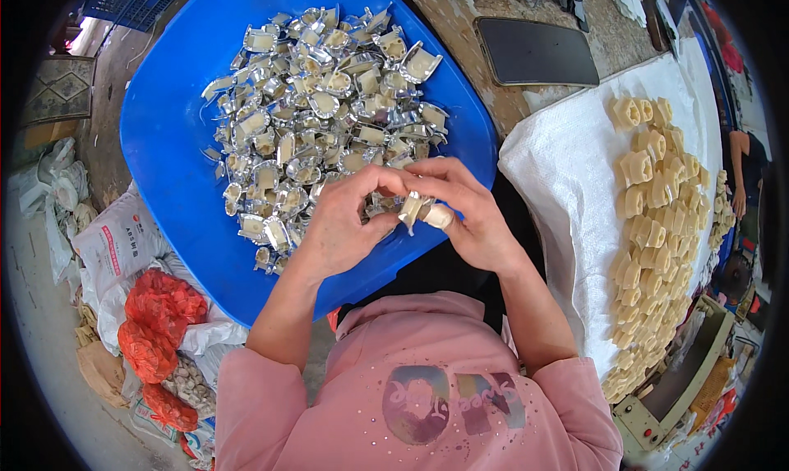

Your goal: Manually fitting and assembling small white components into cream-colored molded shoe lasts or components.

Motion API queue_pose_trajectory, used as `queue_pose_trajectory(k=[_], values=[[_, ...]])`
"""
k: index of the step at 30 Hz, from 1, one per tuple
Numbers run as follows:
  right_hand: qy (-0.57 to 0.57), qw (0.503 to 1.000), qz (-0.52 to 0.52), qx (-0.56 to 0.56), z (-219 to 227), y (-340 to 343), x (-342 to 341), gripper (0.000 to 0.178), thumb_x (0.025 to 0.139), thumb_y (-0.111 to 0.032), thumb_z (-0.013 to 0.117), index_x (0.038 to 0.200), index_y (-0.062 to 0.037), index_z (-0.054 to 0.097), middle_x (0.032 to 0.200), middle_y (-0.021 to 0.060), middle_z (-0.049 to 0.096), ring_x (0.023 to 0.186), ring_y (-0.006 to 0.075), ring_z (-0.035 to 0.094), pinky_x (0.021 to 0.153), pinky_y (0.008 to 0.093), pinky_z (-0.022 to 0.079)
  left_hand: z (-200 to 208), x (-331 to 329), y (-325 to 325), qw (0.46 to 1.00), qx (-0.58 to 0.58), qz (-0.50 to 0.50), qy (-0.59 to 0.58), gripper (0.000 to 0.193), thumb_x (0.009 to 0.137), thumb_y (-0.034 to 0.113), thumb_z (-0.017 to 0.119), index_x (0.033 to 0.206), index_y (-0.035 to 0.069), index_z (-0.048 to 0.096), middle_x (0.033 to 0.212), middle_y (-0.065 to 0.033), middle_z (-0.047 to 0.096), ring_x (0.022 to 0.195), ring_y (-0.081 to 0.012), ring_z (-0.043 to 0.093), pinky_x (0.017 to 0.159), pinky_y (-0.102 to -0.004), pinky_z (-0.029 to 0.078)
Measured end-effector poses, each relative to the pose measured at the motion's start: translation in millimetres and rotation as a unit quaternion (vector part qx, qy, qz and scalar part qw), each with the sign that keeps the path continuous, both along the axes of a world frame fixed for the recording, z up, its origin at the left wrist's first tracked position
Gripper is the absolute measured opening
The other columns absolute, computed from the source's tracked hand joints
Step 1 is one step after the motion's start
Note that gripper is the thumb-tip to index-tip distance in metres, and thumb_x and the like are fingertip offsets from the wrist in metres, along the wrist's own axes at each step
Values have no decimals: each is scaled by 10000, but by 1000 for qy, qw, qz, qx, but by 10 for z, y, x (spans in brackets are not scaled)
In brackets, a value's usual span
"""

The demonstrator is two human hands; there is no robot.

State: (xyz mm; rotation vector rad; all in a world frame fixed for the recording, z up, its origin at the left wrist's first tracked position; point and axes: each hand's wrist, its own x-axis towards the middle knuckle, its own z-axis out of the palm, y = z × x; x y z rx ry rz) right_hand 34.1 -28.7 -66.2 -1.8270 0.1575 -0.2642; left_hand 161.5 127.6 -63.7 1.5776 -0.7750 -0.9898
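Note:
Both my hands meet over the near right edge of a blue plastic tub [152, 154]. My left hand [345, 220] has its thumb and forefinger closed on a small silver-edged cream plastic piece [411, 208]. A rounded cream plastic part [438, 216] sits against it, pinched by my right hand [472, 220]. Whether the two parts are joined, I cannot tell, as fingers cover some of them. Inside the tub lies a heap of shiny silver-and-cream plastic pieces [325, 103].
To the right, plain cream plastic parts [657, 224] are spread on a white woven sheet [559, 150]. A dark phone [538, 52] lies on the worn wooden table [452, 15]. White sacks [119, 237] and red plastic bags [160, 311] stand at left. Another person's arm [738, 175] shows at far right.

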Motion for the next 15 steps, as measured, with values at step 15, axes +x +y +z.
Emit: queue_pose_trajectory(k=[15], values=[[-233,951,-124,-164,92,189,-105,344,692,99,659,1019,17,591,1045,183,608,864,324,614,703,381,522,34,-538,-45,944,-234,206,-104,226,757,-92,656,970,-26,618,1035,-190,620,927,-235,623,771,-311,507]])
